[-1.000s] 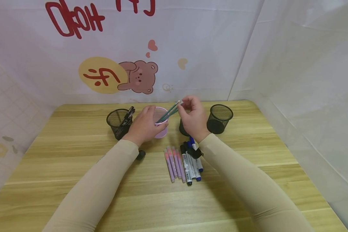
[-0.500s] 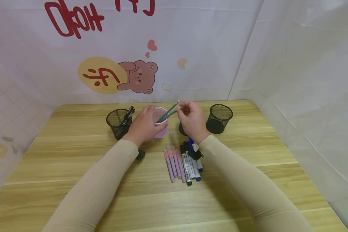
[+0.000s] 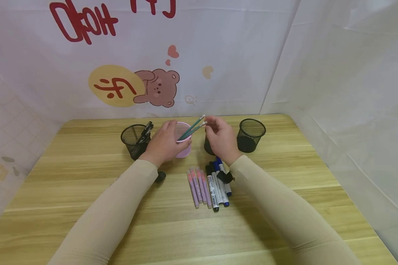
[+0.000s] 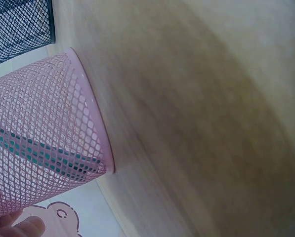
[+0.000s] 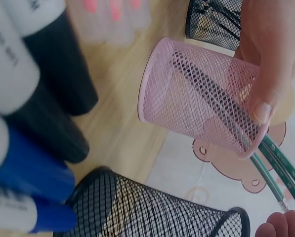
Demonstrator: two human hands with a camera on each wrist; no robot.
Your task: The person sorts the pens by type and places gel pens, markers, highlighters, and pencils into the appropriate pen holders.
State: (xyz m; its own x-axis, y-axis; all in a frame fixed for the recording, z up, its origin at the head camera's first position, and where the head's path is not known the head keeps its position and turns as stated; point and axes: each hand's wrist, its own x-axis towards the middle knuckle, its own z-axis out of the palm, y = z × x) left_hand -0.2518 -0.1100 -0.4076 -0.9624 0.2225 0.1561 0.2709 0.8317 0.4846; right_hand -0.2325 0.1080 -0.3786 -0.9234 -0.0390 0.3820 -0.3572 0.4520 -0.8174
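In the head view my left hand grips the pink mesh pen cup by its rim, with the thumb on the near side. Green pencils lean inside the cup toward the right, their white eraser ends sticking out. Beside those ends is my right hand, its fingers loosely bent; no pencil shows in its grasp. The right wrist view has the pencils projecting past the cup's rim close to my right fingertips. Through the mesh in the left wrist view, the pencils' lower parts are visible.
A black mesh cup with black pens stands left; another black cup stands right. A third black cup is partly behind my right hand. Lilac pens and black and blue markers lie in front on the wooden table.
My right fingers have come off the pencil's end and shifted slightly right and down. The pencil has settled against the cup's rim. My left hand still holds the cup.
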